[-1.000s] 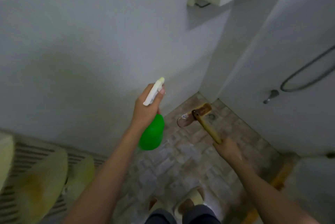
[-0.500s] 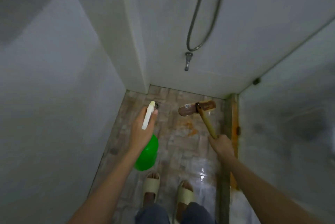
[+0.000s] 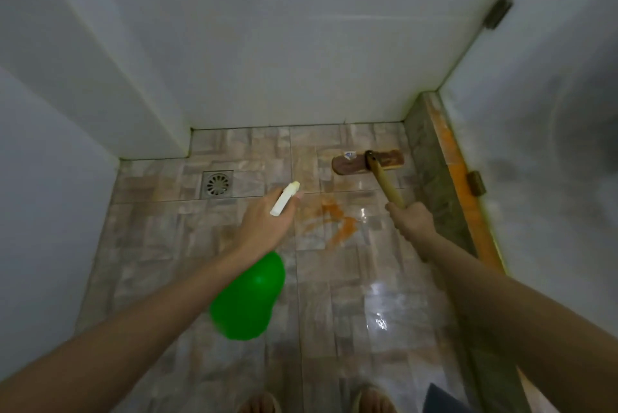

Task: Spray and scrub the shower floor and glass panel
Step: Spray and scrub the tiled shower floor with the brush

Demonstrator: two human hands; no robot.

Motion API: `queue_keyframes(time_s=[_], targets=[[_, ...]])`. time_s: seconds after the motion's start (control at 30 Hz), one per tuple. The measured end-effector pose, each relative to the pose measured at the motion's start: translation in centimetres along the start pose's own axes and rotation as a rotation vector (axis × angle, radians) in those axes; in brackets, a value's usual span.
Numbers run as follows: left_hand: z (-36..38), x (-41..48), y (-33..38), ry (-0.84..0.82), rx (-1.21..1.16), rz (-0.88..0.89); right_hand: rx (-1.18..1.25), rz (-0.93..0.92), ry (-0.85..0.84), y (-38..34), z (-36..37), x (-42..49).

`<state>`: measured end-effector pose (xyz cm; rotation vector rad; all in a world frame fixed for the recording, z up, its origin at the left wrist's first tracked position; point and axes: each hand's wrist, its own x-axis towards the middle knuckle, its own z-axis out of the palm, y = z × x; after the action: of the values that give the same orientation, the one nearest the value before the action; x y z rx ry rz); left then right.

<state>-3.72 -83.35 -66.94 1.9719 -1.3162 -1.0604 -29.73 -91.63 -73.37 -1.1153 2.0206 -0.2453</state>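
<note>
Now, left hand (image 3: 264,228): fingers wrapped round the green spray bottle (image 3: 249,299), nozzle just left of the orange stain (image 3: 334,222).
Right hand (image 3: 413,220): fingers clamped on the brush (image 3: 368,161) handle, head down at the shower floor (image 3: 160,262), near the glass panel (image 3: 551,145).
Orange stain: I'd soak it first, then scrub in short strokes.

Walls box in the shower floor (image 3: 234,235): side wall (image 3: 50,195) left, back wall (image 3: 317,61) ahead, stone kerb (image 3: 431,178) and glass panel (image 3: 551,95) right. A jutting wall corner (image 3: 160,125) narrows the far left. Tile around the floor drain (image 3: 217,183) lies open; the scrub brush (image 3: 351,163) head fills the far right, just beside the kerb, and the spray bottle (image 3: 247,299) hangs over the middle.
</note>
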Motion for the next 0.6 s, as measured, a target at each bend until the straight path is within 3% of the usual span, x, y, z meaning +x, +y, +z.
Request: queue_keyframes(time_s=[0.17,0.37,0.5,0.6], targets=[[6.7,3.3,-6.8,-0.033,-0.007,-0.057,0.003,-0.07,0.018,4.0,5.0,8.6],[11.4,3.4,-11.1,-0.085,0.017,0.008,0.068,-0.105,0.008,5.4,7.2,11.3],[12.6,2.5,-11.9,-0.068,-0.018,-0.028,-0.187,-0.269,-0.039,4.8,5.3,10.2],[12.6,2.1,-11.9,-0.119,-0.008,-0.042,-0.603,-0.464,0.018,4.1,3.2,9.1]])
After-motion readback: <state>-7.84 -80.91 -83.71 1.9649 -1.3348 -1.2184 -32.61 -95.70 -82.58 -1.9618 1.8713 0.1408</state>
